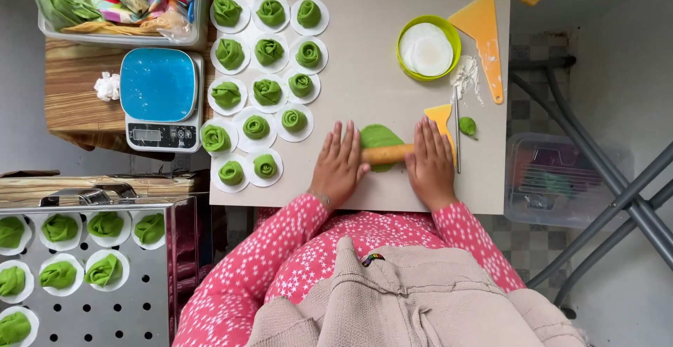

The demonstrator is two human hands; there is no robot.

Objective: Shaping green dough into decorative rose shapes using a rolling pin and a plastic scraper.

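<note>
Fingers of both hands lie flat and spread on the rolling pin (386, 154) over green dough (379, 137), near the table's front edge (364, 203).

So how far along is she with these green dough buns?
Done: many shaped green buns sit on white paper rounds on the board, more on the steamer tray. In hand: the left hand and right hand press a rolling pin over a green dough piece. Left: one small dough lump.

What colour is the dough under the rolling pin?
Green dough, seen in the head view, under the tan rolling pin.
</note>
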